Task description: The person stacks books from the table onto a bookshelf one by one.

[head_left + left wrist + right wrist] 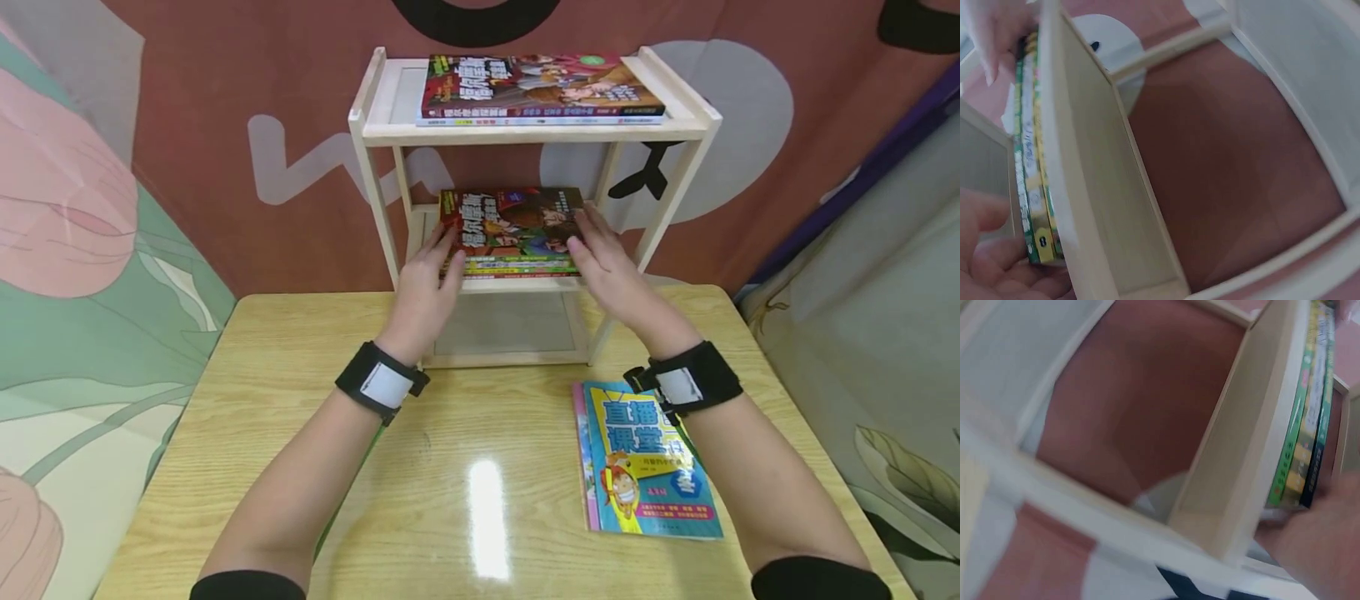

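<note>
A stack of several comic-style books (pixel 517 225) lies flat on the middle shelf of a small pale wooden rack (pixel 525 133). At the stack's left end is my left hand (pixel 427 287), fingers reaching back along the side and over the top edge. My right hand (pixel 611 271) touches the opposite end, its fingers stretched out and the thumb near the front corner. The wrist views show the spines of the book stack (pixel 1035 156) between both hands, just over the shelf board (pixel 1260 456).
More books (pixel 540 87) lie on the rack's top shelf. A blue book (pixel 652 467) sits over a pink-edged one on the wooden table (pixel 300 467), under my right forearm. The rack's bottom panel (pixel 510 325) is near the table top. A printed cloth (pixel 300 75) hangs behind.
</note>
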`<state>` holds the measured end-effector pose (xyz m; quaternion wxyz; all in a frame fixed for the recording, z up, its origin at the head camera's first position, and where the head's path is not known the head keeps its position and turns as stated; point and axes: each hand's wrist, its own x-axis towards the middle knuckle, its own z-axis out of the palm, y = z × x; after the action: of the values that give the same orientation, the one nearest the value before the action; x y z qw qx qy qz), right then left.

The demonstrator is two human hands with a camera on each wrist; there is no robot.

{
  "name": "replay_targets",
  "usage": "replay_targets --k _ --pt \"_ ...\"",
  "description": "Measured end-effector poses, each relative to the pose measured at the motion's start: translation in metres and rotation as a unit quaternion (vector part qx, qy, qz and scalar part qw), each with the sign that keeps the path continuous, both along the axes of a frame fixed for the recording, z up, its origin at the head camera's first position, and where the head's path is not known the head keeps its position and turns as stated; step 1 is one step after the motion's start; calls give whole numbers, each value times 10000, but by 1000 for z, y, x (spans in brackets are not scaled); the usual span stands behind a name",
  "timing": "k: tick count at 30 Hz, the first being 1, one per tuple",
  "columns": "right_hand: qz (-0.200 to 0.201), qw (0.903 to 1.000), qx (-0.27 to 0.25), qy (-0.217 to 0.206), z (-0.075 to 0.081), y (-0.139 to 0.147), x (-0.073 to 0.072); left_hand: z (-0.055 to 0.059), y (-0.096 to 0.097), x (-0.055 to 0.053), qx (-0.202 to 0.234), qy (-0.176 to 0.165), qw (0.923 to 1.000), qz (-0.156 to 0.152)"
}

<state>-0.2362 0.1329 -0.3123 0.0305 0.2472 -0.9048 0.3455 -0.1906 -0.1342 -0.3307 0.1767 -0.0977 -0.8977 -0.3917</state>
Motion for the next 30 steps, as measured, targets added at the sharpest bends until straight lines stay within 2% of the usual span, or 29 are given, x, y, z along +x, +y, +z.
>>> replay_targets --k 1,2,5,8,10,12,13,20,27,30 --pt "-180 9978 -547 -316 0 0 0 1 1 0 219 -51 9997 -35" --pt "-338 9915 -1082 -635 1 -1 0 2 1 0 496 -119 9987 -67" --pt "-748 9592 -2287 -1486 3 -4 1 11 4 1 1429 -512 9884 -38" --pt "-943 9335 -2842 -1974 4 -6 1 21 6 0 2237 -1087 9686 5" --pt "-1063 9254 -2974 -2094 4 -7 0 25 7 -1 2503 -1470 9569 5" --pt "-1091 9224 -2992 -2186 4 -8 -2 27 8 -3 2583 -1734 9504 -31" --pt "-1077 9208 -3011 -2233 4 -8 -3 27 7 -4 2555 -1823 9494 -48" --pt "-1105 9172 -3026 -2346 4 -12 -6 27 7 -6 2329 -1894 9539 -6" --pt "-1207 9180 -2947 -2365 6 -15 -7 29 7 -3 1810 -1982 9631 187" --pt "-1257 9178 -2927 -2372 6 -14 -7 28 8 -3 1943 -1975 9608 81"
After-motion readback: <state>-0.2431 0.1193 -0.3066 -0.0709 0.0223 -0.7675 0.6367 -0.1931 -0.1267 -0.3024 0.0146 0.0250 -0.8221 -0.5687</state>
